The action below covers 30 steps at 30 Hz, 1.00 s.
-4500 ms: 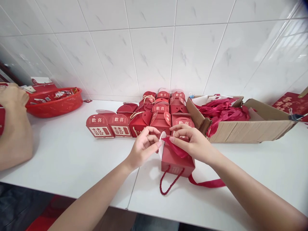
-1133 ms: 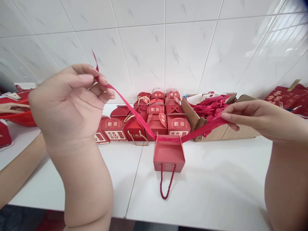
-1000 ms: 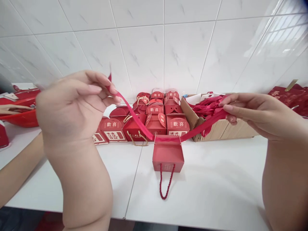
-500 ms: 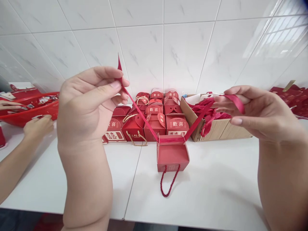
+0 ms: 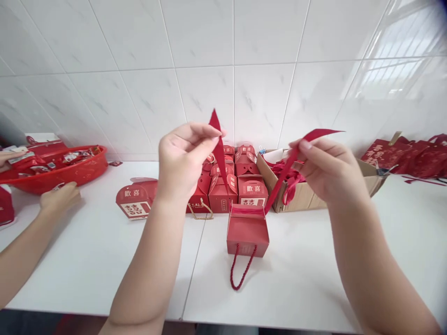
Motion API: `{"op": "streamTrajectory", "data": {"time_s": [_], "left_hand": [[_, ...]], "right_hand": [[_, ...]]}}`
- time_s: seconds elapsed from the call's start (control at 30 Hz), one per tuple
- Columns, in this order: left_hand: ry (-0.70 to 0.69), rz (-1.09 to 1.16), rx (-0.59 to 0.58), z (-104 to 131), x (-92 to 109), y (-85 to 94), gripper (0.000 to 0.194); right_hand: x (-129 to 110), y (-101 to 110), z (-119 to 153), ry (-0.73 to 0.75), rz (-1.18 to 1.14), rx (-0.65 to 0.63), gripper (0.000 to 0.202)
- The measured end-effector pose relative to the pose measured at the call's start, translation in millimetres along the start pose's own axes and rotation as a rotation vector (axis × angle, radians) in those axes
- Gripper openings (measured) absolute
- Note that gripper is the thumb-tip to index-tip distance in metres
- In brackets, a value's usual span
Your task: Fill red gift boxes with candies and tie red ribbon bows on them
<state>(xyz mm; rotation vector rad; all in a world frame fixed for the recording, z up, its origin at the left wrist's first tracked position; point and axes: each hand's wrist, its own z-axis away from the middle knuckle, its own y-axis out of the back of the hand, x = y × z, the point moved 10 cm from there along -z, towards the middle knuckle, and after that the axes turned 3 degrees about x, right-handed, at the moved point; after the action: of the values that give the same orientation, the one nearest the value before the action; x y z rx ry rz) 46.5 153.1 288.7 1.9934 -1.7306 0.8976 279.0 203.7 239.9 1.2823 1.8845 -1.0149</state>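
Note:
A small red gift box [image 5: 247,230] stands on the white table, its dark red rope handle [image 5: 240,284] hanging down toward me. Through its top runs a red ribbon [image 5: 278,190], rising on both sides. My left hand [image 5: 192,153] pinches one end of the ribbon between thumb and fingers, with the pointed tip sticking up. The other end is pinched by my right hand [image 5: 324,165], its tip pointing right. Both hands are in the air above the box, well apart from each other.
Several finished-looking red boxes [image 5: 222,193] stand in rows against the tiled wall. Right of them is a cardboard carton [image 5: 303,202] of red ribbons. A red basin [image 5: 84,173] of packets sits at left, with another person's hand [image 5: 61,197] beside it. Red bags [image 5: 394,156] lie at far right.
My two hands have come closer together, and the right now pinches its ribbon end near the tip instead of letting it loop over the fingers. The view has shifted; the box stays put.

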Motion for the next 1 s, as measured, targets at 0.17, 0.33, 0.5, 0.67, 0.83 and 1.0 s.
{"op": "streamTrajectory", "data": {"time_s": [0.17, 0.33, 0.5, 0.67, 0.83, 1.0], "left_hand": [[0.038, -0.028, 0.036, -5, -2, -8.6, 0.026], [0.122, 0.02, 0.031, -3, -6, -14.4, 0.031], [0.227, 0.1, 0.001, -1, -13, -22.8, 0.031], [0.312, 0.116, -0.023, 3, -18, -29.9, 0.031], [0.294, 0.056, -0.14, 5, -12, -43.2, 0.037], [0.165, -0.076, -0.122, -4, 1, -41.6, 0.05]], "right_hand": [[-1, -28, -6, -0.034, 0.114, -0.061, 0.019], [-6, -47, -3, -0.039, 0.087, -0.094, 0.023], [-11, -56, 2, -0.019, 0.038, -0.064, 0.02], [-9, -59, 4, -0.048, 0.037, -0.019, 0.022], [-14, -66, 2, -0.005, 0.106, -0.045, 0.017], [-15, -77, 1, -0.011, 0.074, -0.184, 0.013]]}}
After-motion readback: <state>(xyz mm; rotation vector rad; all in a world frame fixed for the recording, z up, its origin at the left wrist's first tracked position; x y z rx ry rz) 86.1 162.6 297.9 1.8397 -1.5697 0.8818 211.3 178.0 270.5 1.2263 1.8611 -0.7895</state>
